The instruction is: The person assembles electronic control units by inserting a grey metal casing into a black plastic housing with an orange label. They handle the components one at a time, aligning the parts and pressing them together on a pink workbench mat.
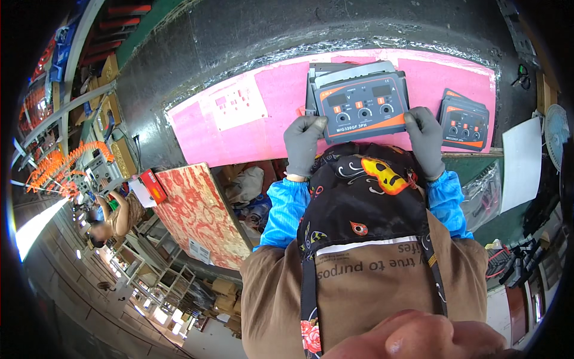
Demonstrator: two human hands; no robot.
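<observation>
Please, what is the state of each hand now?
Left hand: closed, holding a control panel by its left edge.
Right hand: closed, holding its right edge.

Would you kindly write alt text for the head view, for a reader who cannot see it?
A gloved left hand and gloved right hand hold a dark grey-and-orange control panel by its sides above a pink sheet; similar panels lie stacked to the right.
</observation>
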